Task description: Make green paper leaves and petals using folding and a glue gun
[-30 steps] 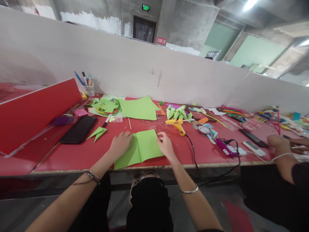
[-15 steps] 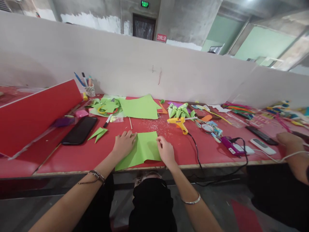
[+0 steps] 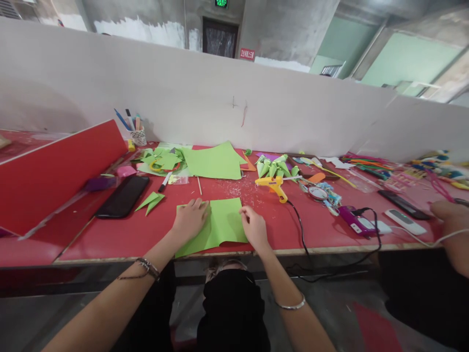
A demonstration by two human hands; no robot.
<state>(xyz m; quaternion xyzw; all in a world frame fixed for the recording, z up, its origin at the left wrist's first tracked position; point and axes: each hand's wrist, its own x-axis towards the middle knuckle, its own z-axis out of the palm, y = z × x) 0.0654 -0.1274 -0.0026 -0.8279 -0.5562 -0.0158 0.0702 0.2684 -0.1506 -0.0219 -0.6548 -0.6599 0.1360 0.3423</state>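
Note:
A green sheet of paper [image 3: 225, 222] lies on the red table at its front edge, with a raised crease bulging near its lower right. Flat on its left part rests my left hand [image 3: 191, 220], fingers stretched out. My right hand [image 3: 254, 227] pinches the sheet's right edge between thumb and curled fingers. To the left is a folded green paper piece [image 3: 150, 201] with pointed ends. Beyond the sheet lies a larger green sheet [image 3: 214, 162], and a yellow glue gun [image 3: 273, 185] is to the right of it.
A black phone [image 3: 122, 198] and an upright red board [image 3: 62, 176] are at left. Green paper cones [image 3: 274, 166] sit behind the glue gun. A purple power strip [image 3: 355, 222] with cables lies right. A co-worker's hand [image 3: 449, 215] shows at far right.
The view has shifted slightly. My left hand has moved a little on the sheet, whose upper left corner now shows beside it; my right hand keeps its pinch.

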